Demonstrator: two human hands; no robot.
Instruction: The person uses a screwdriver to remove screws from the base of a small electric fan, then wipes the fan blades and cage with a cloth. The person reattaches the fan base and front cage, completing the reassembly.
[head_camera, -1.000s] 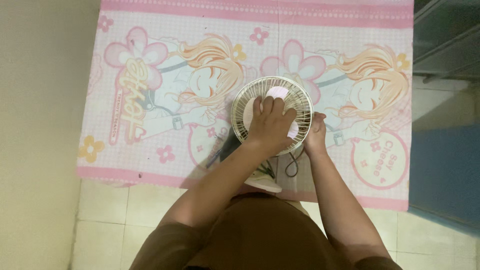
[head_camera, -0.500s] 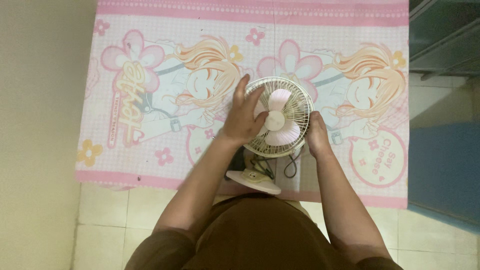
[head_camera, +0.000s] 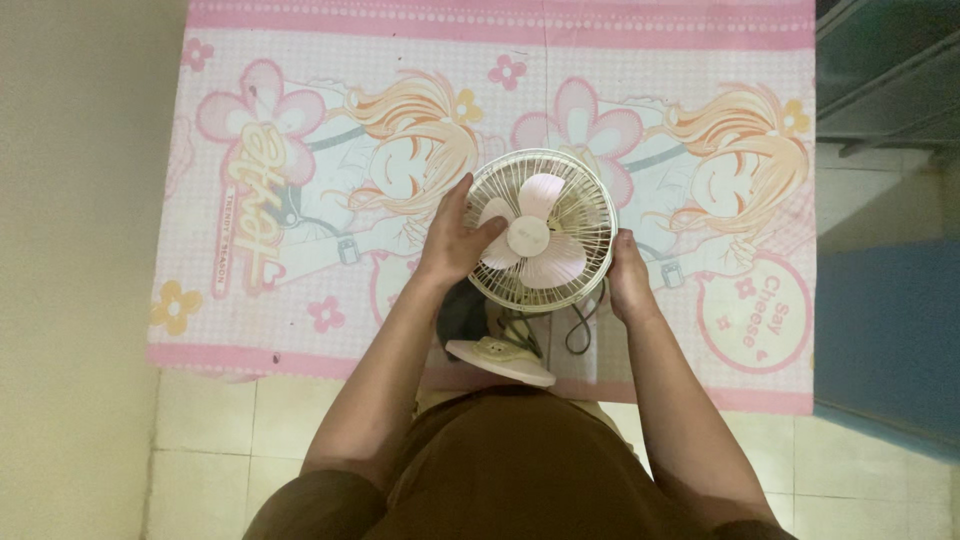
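Note:
A small cream table fan (head_camera: 541, 232) with pink blades and a round wire guard is tilted face-up over a pink cartoon-print mat (head_camera: 300, 180). My left hand (head_camera: 456, 240) presses against the left side of the guard, fingers spread over the wires. The guard's right rim is gripped by my right hand (head_camera: 628, 278). The fan's oval base (head_camera: 500, 360) sits below, near my lap, with a dark cord (head_camera: 580, 325) looping beside it.
The mat lies on a tiled floor (head_camera: 200, 440). A pale wall (head_camera: 70, 200) runs along the left. Dark furniture and a blue surface (head_camera: 885, 330) stand at the right edge. My brown clothing fills the bottom of the view.
My left hand slid off the front of the guard to its left side, uncovering the blades. The fan tilted so its face shows fully; the right hand stayed on the rim.

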